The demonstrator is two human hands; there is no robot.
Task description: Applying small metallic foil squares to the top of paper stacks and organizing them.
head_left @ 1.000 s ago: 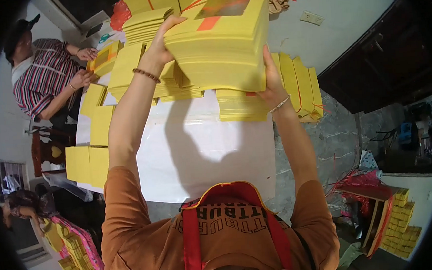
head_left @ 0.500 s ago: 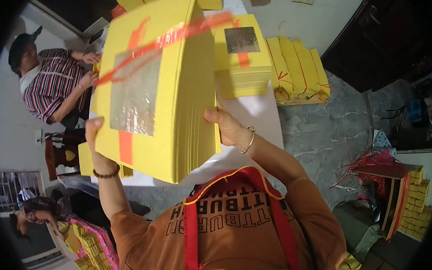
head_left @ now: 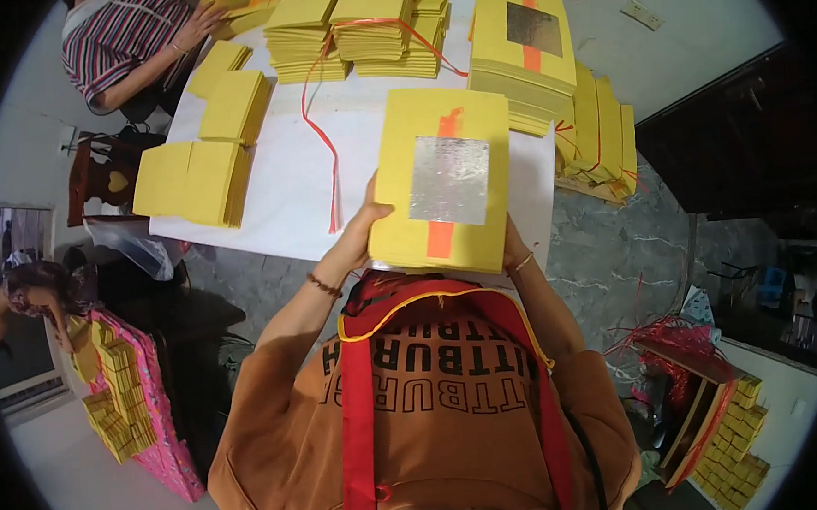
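A thick stack of yellow paper sheets point(head_left: 448, 179), with a silver square and an orange strip on its top face, is held between my two hands at the near edge of the white table point(head_left: 281, 202). My left hand point(head_left: 363, 228) grips its left side, the thumb lying over the front. On the opposite side my right hand point(head_left: 516, 247) presses against the stack, most of its fingers hidden behind the paper. Left of the stack, a red plastic ribbon point(head_left: 334, 167) trails over the table; its far part crosses piles of yellow paper point(head_left: 373, 21).
Smaller yellow stacks point(head_left: 215, 173) lie on the table's left. A similar silver-squared stack point(head_left: 521, 74) stands at the right, beside tied yellow bundles point(head_left: 596, 125) beyond the edge. A co-worker's hand point(head_left: 198, 28) handles yellow paper at the far left. Red ribbons point(head_left: 681, 351) hang at the lower right.
The stack has come down from a raised, tilted position toward my body and the table's near edge. The red ribbon, earlier seen across the stack's face, now lies on the table.
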